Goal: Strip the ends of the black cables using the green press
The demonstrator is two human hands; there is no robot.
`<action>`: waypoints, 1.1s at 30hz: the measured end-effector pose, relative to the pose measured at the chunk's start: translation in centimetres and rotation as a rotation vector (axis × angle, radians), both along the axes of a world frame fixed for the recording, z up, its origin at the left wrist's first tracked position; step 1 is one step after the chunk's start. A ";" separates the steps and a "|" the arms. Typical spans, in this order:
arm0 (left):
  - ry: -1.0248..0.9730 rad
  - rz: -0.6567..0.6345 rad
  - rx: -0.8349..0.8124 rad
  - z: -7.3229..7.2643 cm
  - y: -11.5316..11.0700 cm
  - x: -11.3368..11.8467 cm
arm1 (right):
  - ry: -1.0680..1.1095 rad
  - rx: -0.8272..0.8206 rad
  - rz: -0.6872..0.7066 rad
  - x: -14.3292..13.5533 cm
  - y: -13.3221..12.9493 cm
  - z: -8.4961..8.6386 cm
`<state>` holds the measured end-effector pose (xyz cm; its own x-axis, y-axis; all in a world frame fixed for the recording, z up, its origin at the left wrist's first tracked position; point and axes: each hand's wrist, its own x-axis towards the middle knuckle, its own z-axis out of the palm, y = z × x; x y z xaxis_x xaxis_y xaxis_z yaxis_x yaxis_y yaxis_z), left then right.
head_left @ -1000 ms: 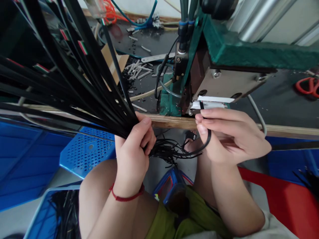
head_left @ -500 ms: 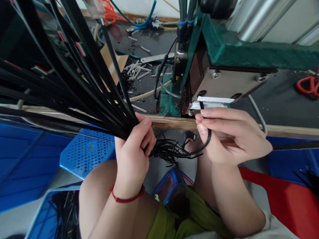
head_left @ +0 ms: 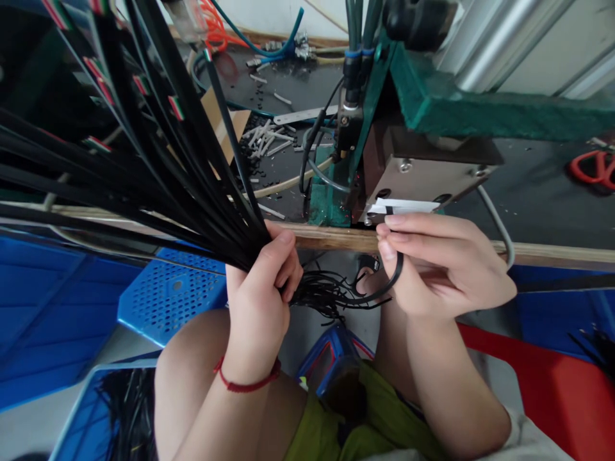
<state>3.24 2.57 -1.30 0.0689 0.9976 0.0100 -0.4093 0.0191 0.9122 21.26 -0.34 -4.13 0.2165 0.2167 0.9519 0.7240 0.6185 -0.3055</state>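
Observation:
My left hand is wrapped round a thick bundle of black flat cables. Their far ends fan out to the upper left, several showing red, white and green wires. Between thumb and fingertips, my right hand pinches a single black cable that loops back towards the bundle. The tip of this cable reaches into the white-edged slot of a press with a metal block and green frame. How deep the tip sits is hidden.
Cut grey sleeve pieces and black scraps litter the dark bench behind its wooden edge. Red-handled scissors lie at the right. A blue perforated stool and a blue bin of cables stand lower left.
The press's metal block has come down, and its slot has narrowed round the cable tip. Both hands keep their grips; the view has shifted slightly.

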 end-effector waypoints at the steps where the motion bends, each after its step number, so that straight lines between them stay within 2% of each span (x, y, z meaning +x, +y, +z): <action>1: 0.001 0.008 -0.003 0.0 0.0 0.0 | -0.008 0.006 -0.001 0.0 0.0 0.0; 9: -0.029 -0.008 0.006 0.2 -0.2 -0.3 | -0.120 -0.031 -0.037 0.1 -1.1 0.0; 17: -0.060 -0.112 0.022 -0.2 -0.6 -1.4 | -0.270 -0.127 0.139 -2.7 -2.4 0.4; 23: -0.073 -0.203 0.026 -0.4 -0.9 -2.1 | -0.298 -0.167 0.184 -3.3 -2.2 0.2; 33: 0.007 -0.126 0.020 -0.3 -1.0 -2.3 | -0.342 -0.189 0.224 -3.5 -1.9 0.3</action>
